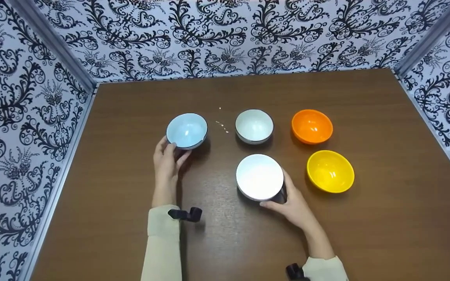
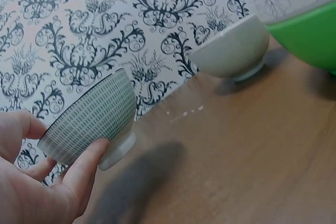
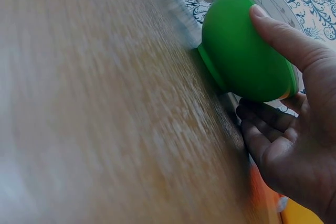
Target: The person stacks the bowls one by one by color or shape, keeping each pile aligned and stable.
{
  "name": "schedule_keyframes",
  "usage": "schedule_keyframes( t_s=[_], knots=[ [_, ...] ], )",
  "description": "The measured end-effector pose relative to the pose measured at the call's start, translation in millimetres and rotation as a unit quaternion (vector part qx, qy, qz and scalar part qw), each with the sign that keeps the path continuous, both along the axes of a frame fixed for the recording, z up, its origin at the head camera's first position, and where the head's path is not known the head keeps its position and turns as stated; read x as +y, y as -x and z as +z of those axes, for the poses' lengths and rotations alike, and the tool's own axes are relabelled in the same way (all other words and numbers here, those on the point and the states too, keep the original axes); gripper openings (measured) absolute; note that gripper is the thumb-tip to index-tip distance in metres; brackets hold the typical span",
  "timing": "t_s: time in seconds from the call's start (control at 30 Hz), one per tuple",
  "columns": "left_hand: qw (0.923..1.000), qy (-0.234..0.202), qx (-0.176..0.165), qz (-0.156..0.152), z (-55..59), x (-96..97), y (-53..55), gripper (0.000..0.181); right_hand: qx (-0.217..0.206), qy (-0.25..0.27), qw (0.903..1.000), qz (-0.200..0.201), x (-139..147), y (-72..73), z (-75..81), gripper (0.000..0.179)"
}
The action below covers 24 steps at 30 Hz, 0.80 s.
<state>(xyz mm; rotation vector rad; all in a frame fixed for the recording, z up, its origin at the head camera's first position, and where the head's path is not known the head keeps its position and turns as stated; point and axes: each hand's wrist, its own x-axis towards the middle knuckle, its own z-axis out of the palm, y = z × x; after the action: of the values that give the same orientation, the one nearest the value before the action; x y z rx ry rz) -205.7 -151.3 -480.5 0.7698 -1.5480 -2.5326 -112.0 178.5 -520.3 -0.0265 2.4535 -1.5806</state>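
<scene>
My left hand (image 1: 166, 162) grips a small bowl (image 1: 187, 130), pale blue inside. The left wrist view shows green dashes over that bowl's outside and a white foot; it is tilted, raised over its shadow, with the thumb and fingers at its side and rim. My right hand (image 1: 293, 203) holds a white-lined bowl (image 1: 259, 177) from its near right side. In the right wrist view this bowl is green outside (image 3: 241, 51), with a pale, finely lined band above the green. The thumb lies by its rim; other fingers reach under its side, close over the table.
A pale, whitish bowl (image 1: 254, 125) stands behind the white-lined one. To the right are an orange bowl (image 1: 312, 127) and a yellow bowl (image 1: 330, 171). Small white crumbs (image 1: 222, 125) lie on the brown table (image 1: 111, 175). Patterned walls (image 1: 209, 39) enclose the back and sides.
</scene>
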Motion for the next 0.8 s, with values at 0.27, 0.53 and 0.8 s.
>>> schedule_keyframes(
  t_s=[0.27,0.53,0.8],
  knots=[
    [0.9997,0.007,0.025,0.001,12.0,3.2,-5.0,0.05,0.015,0.003,0.9999,0.006,-1,-0.1,0.1,0.12],
    [0.9979,0.022,0.048,-0.038,25.1,6.9,-11.0,0.05,0.02,0.007,0.9998,0.006,-1,-0.3,0.2,0.121],
    [0.9944,0.028,0.065,-0.078,39.7,13.1,-16.7,0.048,0.015,0.007,0.9998,0.006,-1,-0.2,-0.2,0.12]
  ],
)
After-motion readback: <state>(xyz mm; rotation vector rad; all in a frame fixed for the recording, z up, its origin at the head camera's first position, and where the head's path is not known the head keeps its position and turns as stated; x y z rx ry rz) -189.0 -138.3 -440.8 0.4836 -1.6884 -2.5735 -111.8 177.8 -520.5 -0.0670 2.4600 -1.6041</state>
